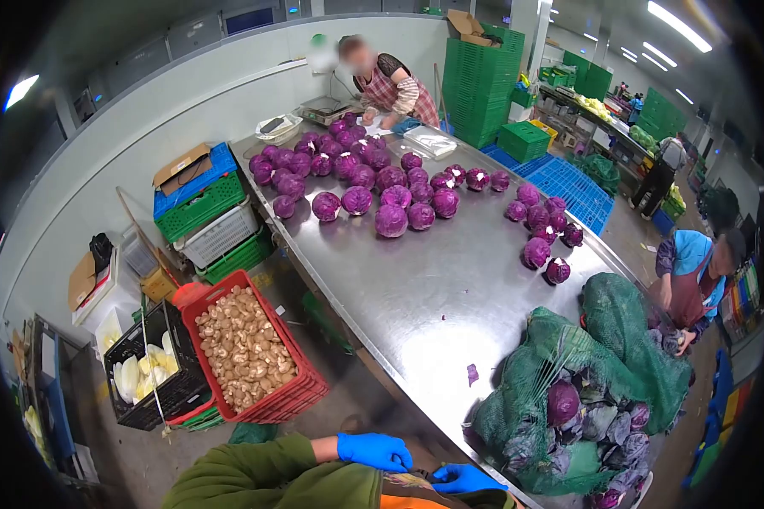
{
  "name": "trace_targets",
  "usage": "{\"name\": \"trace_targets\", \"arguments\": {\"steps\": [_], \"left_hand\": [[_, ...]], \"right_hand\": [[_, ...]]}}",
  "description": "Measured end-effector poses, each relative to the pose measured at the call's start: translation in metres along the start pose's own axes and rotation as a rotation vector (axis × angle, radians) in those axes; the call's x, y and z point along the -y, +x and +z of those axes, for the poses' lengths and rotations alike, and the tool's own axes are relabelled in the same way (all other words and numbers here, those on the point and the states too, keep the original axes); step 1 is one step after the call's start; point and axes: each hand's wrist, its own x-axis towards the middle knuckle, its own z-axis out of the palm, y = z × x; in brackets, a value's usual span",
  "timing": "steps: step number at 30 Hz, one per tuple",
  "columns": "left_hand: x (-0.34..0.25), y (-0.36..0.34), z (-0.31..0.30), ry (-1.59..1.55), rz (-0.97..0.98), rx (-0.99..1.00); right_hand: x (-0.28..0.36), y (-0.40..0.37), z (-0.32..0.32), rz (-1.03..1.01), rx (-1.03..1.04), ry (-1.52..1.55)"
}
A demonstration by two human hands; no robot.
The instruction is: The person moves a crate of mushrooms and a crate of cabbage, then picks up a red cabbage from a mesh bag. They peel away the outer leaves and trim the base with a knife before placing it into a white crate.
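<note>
My left hand (375,451), in a blue glove, reaches across close in front of my body, its fingers bent together at the near edge of the steel table (382,305). To its right is my right hand (467,479), also blue-gloved, with its fingers curled in. A small dark thing (421,475) shows between the two hands; I cannot tell what it is. Right of my hands, a green mesh sack (535,356) lies opened on the table, with red cabbages (563,402) and loose outer leaves spilling from it.
Trimmed red cabbages (390,220) cover the table's far end. On the left stand a red crate (306,394) of mushrooms and a black crate (127,416) of pale vegetables. A person (395,85) leans over the far end; another person (696,271) works beside the sack. Green crates (480,89) stand stacked behind.
</note>
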Motion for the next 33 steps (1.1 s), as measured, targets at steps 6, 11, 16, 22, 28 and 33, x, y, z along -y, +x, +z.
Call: {"name": "trace_targets", "arguments": {"steps": [6,11,16,22,28,33], "left_hand": [[0.01,-0.001,-0.001,-0.039,0.042,-0.048],[0.003,-0.005,-0.005,-0.024,0.035,-0.054],[0.0,-0.008,-0.007,-0.065,0.015,-0.083],[0.003,-0.01,-0.007,-0.07,0.002,-0.084],[0.007,-0.011,-0.005,-0.052,-0.012,-0.081],[0.016,-0.02,0.001,-0.395,0.102,-0.104]], "right_hand": [[-0.002,0.009,0.027,-0.23,-0.358,-0.015],[-0.053,0.047,0.035,-0.306,-0.481,-0.029],[-0.05,0.048,0.036,-0.368,-0.555,-0.191],[-0.04,0.045,0.036,-0.336,-0.512,-0.168],[-0.03,0.032,0.03,-0.387,-0.411,-0.064],[-0.002,0.033,0.015,-0.501,0.068,-0.114]]}}
